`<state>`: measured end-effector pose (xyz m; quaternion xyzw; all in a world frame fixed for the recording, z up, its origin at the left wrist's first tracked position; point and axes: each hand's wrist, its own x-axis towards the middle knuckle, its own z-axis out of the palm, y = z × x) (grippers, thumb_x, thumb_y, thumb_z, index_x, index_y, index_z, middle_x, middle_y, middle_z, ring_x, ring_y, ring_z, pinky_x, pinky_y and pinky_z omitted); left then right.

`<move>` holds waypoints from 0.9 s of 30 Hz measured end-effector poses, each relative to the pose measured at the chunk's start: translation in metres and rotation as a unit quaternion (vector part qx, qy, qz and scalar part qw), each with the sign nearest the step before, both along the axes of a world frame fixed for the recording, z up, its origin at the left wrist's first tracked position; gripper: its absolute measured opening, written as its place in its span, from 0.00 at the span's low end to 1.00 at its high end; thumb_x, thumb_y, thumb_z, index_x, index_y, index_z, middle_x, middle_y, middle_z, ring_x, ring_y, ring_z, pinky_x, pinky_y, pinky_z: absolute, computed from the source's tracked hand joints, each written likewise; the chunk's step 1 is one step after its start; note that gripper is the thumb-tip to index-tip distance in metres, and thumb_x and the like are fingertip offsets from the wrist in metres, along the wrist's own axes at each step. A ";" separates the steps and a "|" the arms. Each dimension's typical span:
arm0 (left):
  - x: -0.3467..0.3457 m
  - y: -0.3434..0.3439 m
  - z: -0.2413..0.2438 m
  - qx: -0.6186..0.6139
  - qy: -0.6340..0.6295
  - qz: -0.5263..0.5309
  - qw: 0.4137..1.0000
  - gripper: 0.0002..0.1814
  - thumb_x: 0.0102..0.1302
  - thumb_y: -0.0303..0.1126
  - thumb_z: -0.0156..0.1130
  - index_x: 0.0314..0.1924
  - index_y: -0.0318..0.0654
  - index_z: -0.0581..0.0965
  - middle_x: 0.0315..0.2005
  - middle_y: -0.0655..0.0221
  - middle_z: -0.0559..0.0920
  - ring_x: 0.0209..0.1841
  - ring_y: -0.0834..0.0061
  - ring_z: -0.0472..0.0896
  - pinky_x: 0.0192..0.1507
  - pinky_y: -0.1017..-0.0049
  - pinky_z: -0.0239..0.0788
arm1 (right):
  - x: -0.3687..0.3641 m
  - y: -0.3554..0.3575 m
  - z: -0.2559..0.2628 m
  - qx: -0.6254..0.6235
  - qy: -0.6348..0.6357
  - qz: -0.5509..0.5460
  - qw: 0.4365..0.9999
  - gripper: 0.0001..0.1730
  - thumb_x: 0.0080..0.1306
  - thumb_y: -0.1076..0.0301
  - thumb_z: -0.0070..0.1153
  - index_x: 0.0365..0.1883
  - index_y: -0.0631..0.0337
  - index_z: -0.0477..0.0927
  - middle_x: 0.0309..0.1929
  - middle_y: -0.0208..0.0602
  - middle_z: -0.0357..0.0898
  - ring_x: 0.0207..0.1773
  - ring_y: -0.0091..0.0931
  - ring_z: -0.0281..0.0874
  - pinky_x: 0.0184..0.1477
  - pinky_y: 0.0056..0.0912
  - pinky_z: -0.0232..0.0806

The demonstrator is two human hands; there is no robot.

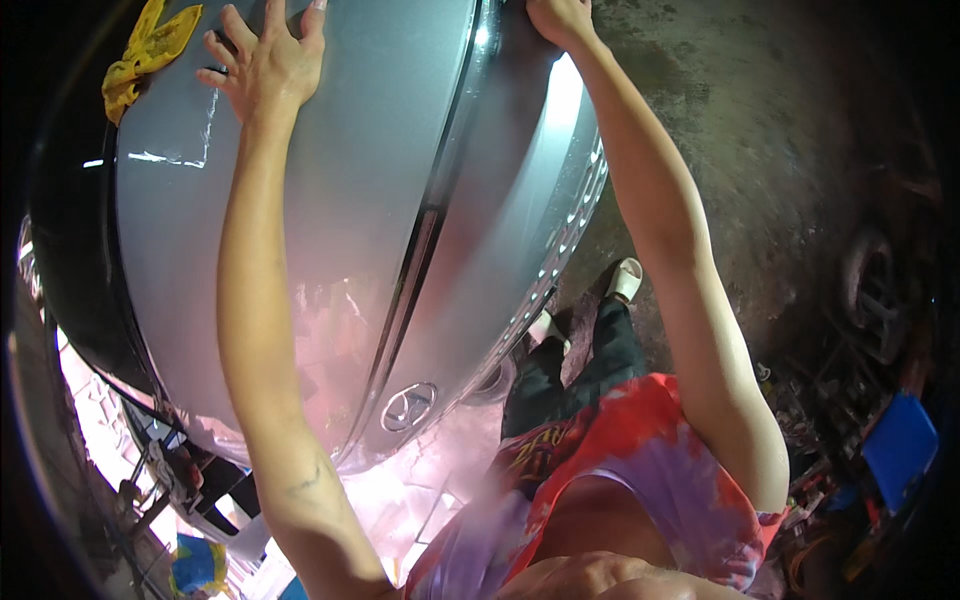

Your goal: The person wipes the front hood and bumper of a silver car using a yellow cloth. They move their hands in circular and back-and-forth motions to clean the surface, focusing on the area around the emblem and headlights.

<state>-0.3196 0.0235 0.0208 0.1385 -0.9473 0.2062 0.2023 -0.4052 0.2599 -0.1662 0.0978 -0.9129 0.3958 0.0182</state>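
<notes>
My left hand [276,56] lies palm down on a glossy silver-grey car panel [360,127], its fingers spread and holding nothing. Its fingertips partly leave the top of the picture. Farther right, my right hand [562,19] rests against the car's edge, past a dark seam. The frame's top cuts off its fingers, so I cannot tell what they do. Left of my left hand, a crumpled yellow cloth [150,56] lies across the border between the grey panel and a dark glossy surface [75,247]. Nearer to me, a chrome oval emblem [409,406] sits on the car.
A stained concrete floor [720,97] runs along the right. My legs in dark trousers and pale slippers [625,279] stand close to the car. A wheel [870,292], a blue panel [901,450] and mixed clutter line the right rim. A blue-and-yellow object [196,564] lies at lower left.
</notes>
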 end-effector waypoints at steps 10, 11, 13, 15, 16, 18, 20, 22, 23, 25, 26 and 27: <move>-0.001 -0.004 -0.005 -0.023 0.028 -0.020 0.999 0.34 0.75 0.54 0.54 0.77 0.60 0.62 0.77 0.49 0.55 0.79 0.41 0.50 0.76 0.37 0.39 | 0.096 -0.009 -0.009 -0.070 0.193 0.056 0.977 0.39 0.69 0.56 0.57 0.75 0.62 0.63 0.78 0.50 0.60 0.79 0.46 0.58 0.73 0.75 0.47; -0.002 -0.006 -0.005 -0.012 0.030 -0.017 0.999 0.34 0.75 0.55 0.54 0.77 0.60 0.63 0.77 0.49 0.56 0.78 0.42 0.50 0.76 0.37 0.39 | 0.056 -0.013 -0.004 -0.062 0.153 0.029 0.986 0.41 0.71 0.54 0.51 0.81 0.53 0.55 0.82 0.41 0.54 0.83 0.39 0.51 0.77 0.71 0.41; -0.003 -0.009 -0.004 -0.005 0.023 -0.029 0.999 0.33 0.74 0.54 0.54 0.76 0.59 0.63 0.77 0.49 0.56 0.78 0.43 0.51 0.76 0.38 0.40 | 0.000 -0.021 -0.008 -0.041 0.169 -0.019 0.985 0.32 0.78 0.53 0.41 0.72 0.68 0.64 0.74 0.55 0.64 0.75 0.53 0.59 0.73 0.57 0.55; -0.003 -0.008 -0.003 0.002 0.018 -0.030 0.999 0.33 0.74 0.54 0.55 0.76 0.59 0.64 0.77 0.50 0.56 0.78 0.43 0.51 0.76 0.38 0.40 | 0.052 -0.022 -0.002 -0.061 0.074 0.046 0.994 0.39 0.72 0.56 0.48 0.79 0.57 0.57 0.80 0.44 0.56 0.81 0.43 0.52 0.75 0.67 0.47; -0.002 -0.007 -0.002 0.004 0.022 -0.025 0.999 0.33 0.74 0.54 0.55 0.76 0.59 0.64 0.77 0.50 0.56 0.78 0.44 0.51 0.76 0.39 0.40 | 0.088 -0.024 -0.005 -0.102 0.114 0.037 0.988 0.43 0.69 0.56 0.50 0.81 0.55 0.55 0.83 0.41 0.51 0.84 0.40 0.49 0.75 0.71 0.43; -0.002 -0.004 -0.001 0.009 0.025 -0.024 0.999 0.33 0.74 0.54 0.55 0.76 0.59 0.64 0.77 0.51 0.56 0.78 0.44 0.52 0.76 0.39 0.40 | 0.187 -0.013 -0.004 -0.037 0.062 0.139 0.988 0.47 0.70 0.54 0.56 0.81 0.64 0.51 0.85 0.47 0.42 0.86 0.44 0.34 0.76 0.76 0.33; -0.002 -0.002 0.001 0.008 0.032 -0.036 0.999 0.33 0.74 0.54 0.55 0.76 0.60 0.64 0.77 0.51 0.57 0.78 0.44 0.52 0.76 0.39 0.40 | 0.229 -0.003 -0.008 -0.060 -0.008 0.193 0.979 0.47 0.69 0.56 0.58 0.80 0.64 0.52 0.84 0.49 0.44 0.86 0.45 0.35 0.76 0.78 0.26; -0.003 -0.003 0.001 0.014 0.024 -0.022 0.999 0.33 0.74 0.54 0.55 0.76 0.60 0.64 0.77 0.51 0.57 0.78 0.44 0.52 0.76 0.39 0.40 | 0.226 0.009 -0.014 -0.034 -0.029 0.217 0.975 0.47 0.69 0.57 0.59 0.80 0.64 0.52 0.84 0.48 0.44 0.86 0.46 0.36 0.76 0.78 0.26; -0.003 -0.004 0.001 0.019 0.011 -0.015 1.000 0.33 0.74 0.54 0.55 0.76 0.60 0.64 0.77 0.51 0.57 0.78 0.44 0.52 0.76 0.39 0.40 | 0.196 0.004 -0.027 -0.079 0.077 0.090 0.990 0.46 0.68 0.60 0.58 0.80 0.65 0.53 0.83 0.49 0.48 0.85 0.47 0.41 0.76 0.79 0.30; -0.004 -0.008 -0.001 0.013 0.011 -0.017 1.000 0.33 0.74 0.54 0.55 0.76 0.60 0.64 0.77 0.51 0.57 0.78 0.45 0.52 0.76 0.39 0.39 | 0.106 0.007 -0.029 -0.107 0.088 -0.035 0.990 0.38 0.78 0.53 0.43 0.80 0.61 0.52 0.81 0.49 0.52 0.84 0.47 0.44 0.76 0.78 0.33; -0.004 -0.011 -0.001 0.008 0.011 -0.020 1.000 0.33 0.74 0.54 0.55 0.76 0.60 0.64 0.77 0.52 0.57 0.78 0.45 0.52 0.76 0.39 0.39 | 0.075 0.014 -0.020 -0.091 0.107 -0.010 0.990 0.37 0.78 0.53 0.44 0.79 0.61 0.53 0.81 0.48 0.54 0.83 0.46 0.47 0.76 0.77 0.34; -0.004 -0.012 -0.002 0.002 0.011 -0.026 1.000 0.33 0.74 0.54 0.55 0.76 0.60 0.64 0.77 0.52 0.57 0.78 0.45 0.52 0.76 0.39 0.39 | 0.055 0.005 -0.042 -0.158 0.159 -0.038 0.974 0.32 0.78 0.54 0.43 0.72 0.69 0.64 0.75 0.56 0.63 0.77 0.52 0.57 0.74 0.58 0.53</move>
